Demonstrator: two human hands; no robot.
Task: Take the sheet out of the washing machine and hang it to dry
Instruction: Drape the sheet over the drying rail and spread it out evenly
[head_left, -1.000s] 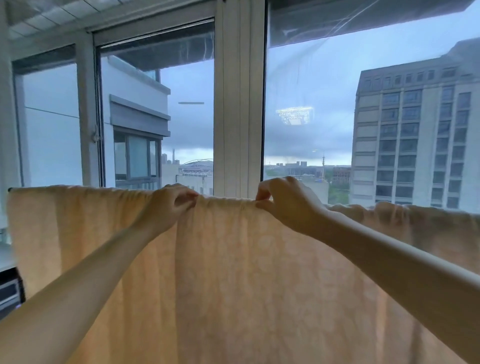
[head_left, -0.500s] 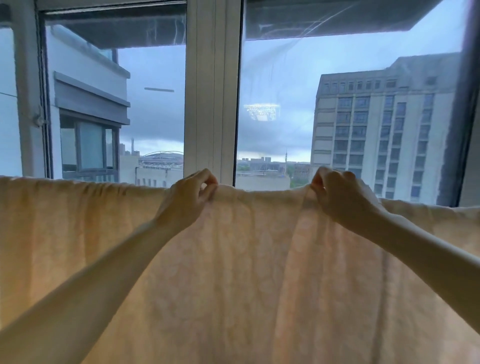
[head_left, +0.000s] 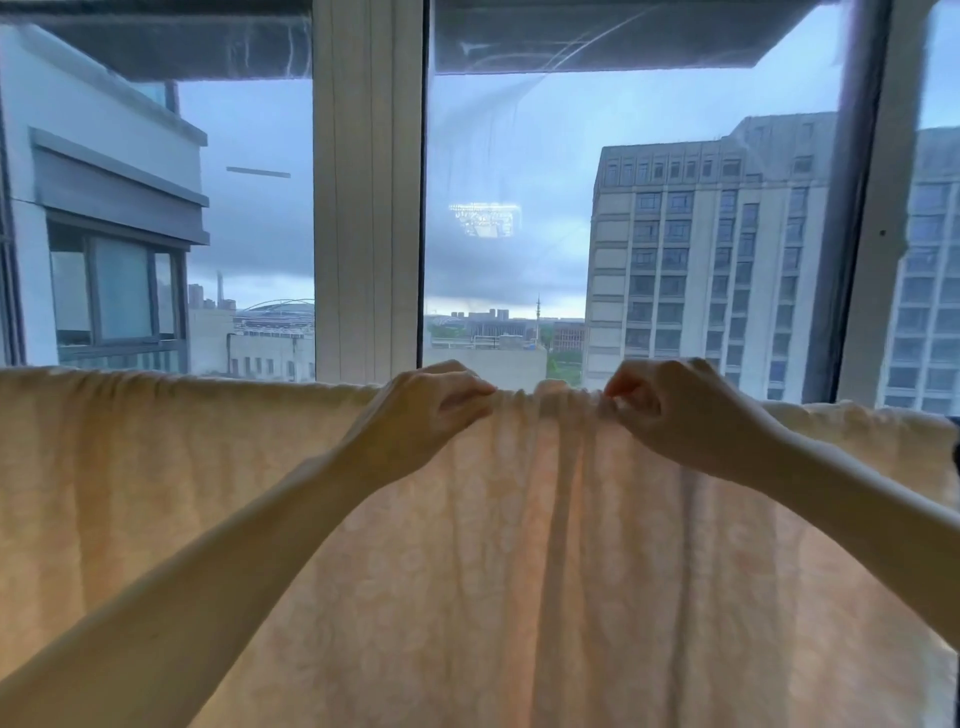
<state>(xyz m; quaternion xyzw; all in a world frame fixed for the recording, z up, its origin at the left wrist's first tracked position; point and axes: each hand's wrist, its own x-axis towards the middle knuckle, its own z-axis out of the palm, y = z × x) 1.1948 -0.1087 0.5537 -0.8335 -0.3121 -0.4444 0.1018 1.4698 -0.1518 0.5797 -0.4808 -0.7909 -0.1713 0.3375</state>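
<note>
A pale peach sheet (head_left: 519, 571) with a faint floral pattern hangs across the whole width of the view, its top fold running level in front of the window. The support under the fold is hidden. My left hand (head_left: 431, 410) pinches the top edge just left of centre. My right hand (head_left: 675, 410) pinches the same edge a little to the right. The cloth between the two hands is bunched into small gathers, and folds run down from there.
Behind the sheet stands a large window with a white centre post (head_left: 366, 208) and a grey frame post (head_left: 852, 234) at the right. Buildings and cloudy sky show through the glass. The washing machine is out of view.
The view has swung right along the sheet. My hands have come closer together on the top edge, and the cloth between them has gathered into pleats.
</note>
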